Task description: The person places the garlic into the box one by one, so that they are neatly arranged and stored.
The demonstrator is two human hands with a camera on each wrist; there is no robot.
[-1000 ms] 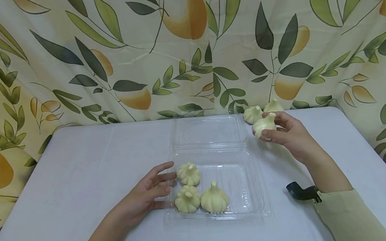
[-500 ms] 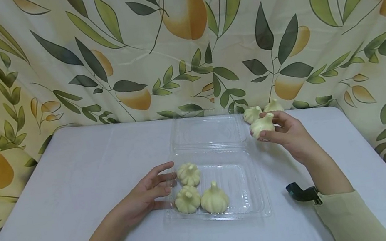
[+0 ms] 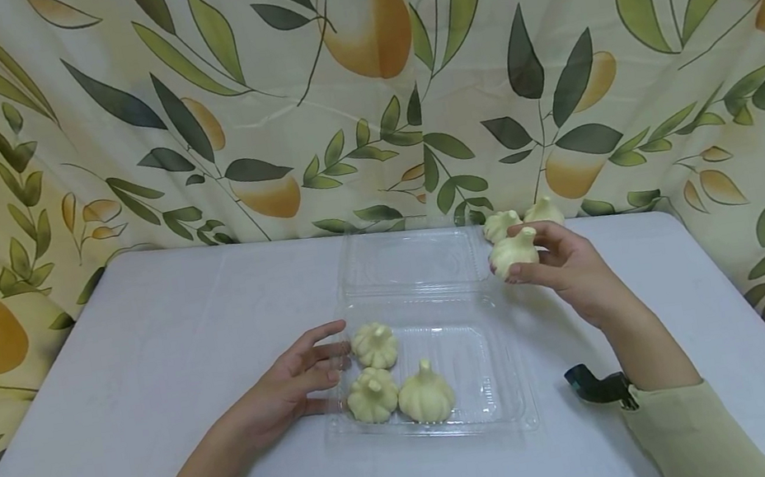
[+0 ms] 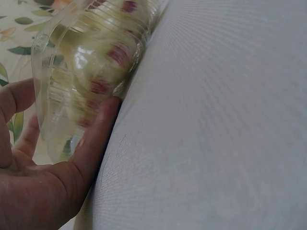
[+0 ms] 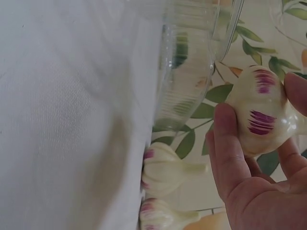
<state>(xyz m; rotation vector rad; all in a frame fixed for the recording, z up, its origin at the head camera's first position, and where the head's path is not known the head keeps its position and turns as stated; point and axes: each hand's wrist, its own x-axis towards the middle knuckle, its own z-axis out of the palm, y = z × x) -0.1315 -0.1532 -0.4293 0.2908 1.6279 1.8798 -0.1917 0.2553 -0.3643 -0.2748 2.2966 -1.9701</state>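
Observation:
My right hand pinches a pale garlic bulb between thumb and fingers, just right of the clear plastic box's hinge. Purple streaks mark this bulb's side in the right wrist view, where it hangs well off the table. An open clear plastic box lies mid-table, its lid folded back. Inside the box's left part sit three garlic bulbs. Against the box's left wall rests my left hand, fingers spread and mostly straight; in the left wrist view a fingertip touches the plastic low down.
Two more garlic bulbs stand at the table's back edge, partly behind my right hand. A white cloth covers the table. Behind it hangs a curtain printed with leaves and fruit. Dark cameras are strapped at both wrists.
My right hand has moved slightly left with the garlic bulb, toward the box. My left hand and the bulbs in the box have stayed in place.

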